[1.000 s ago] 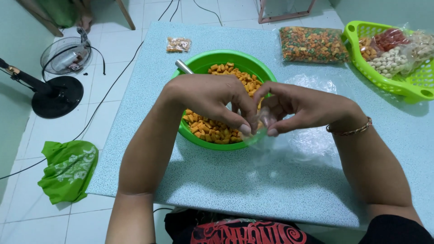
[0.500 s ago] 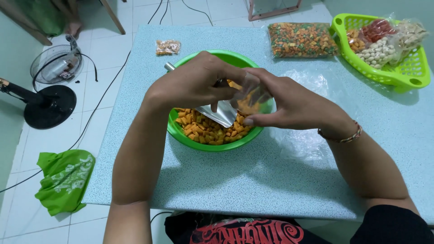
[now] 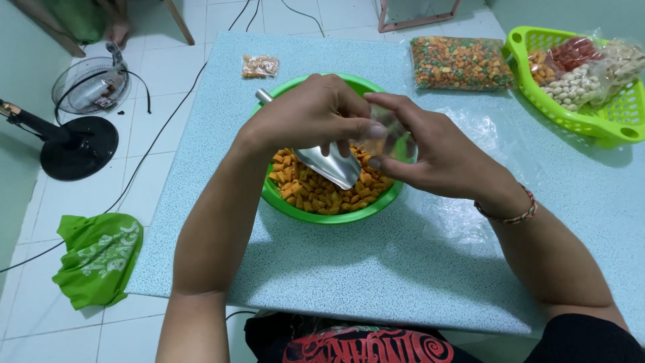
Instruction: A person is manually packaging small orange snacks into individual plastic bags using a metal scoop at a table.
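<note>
Raised since before, both hands (image 3: 376,134) pinch seemingly a clear bag (image 3: 388,136) above the bowl (image 3: 376,205).

Left hand (image 3: 310,119) and right hand (image 3: 430,151) fingertip to fingertip, each grip pinched, forearms converging.

Green bowl (image 3: 279,195) w/ orange snacks (image 3: 316,191), silver scoop (image 3: 329,165); pale-blue speckled table (image 3: 376,262); lime basket (image 3: 605,124); orange-green mix bag (image 3: 460,62).

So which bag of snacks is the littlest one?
The small clear packet of orange snacks beyond the green plastic bowl. The mixed-colour snack bag and the green basket's bags are much bigger.
</note>
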